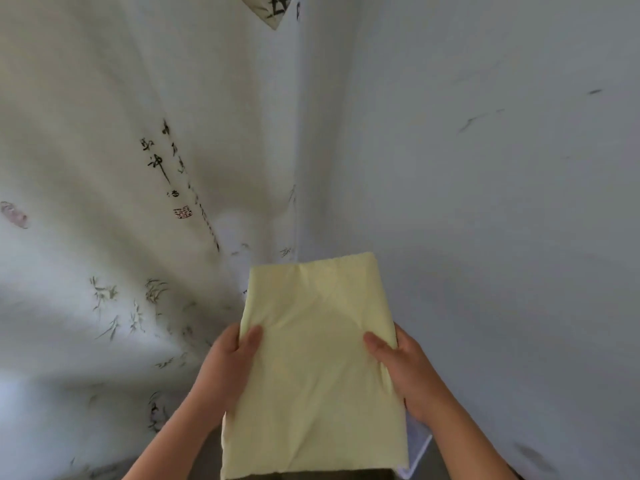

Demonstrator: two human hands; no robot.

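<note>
A pale yellow cloth (315, 362), folded into a thick rectangle, is held out in front of me at the lower middle of the view. My left hand (228, 365) grips its left edge, thumb on top and fingers hidden underneath. My right hand (405, 368) grips the right edge the same way, thumb lying on the top face. The cloth's near end runs off the bottom of the frame.
A white curtain (145, 209) printed with black calligraphy, a red seal and bamboo leaves hangs on the left. A plain pale wall (485, 168) with a few dark marks fills the right. They meet in a corner just behind the cloth.
</note>
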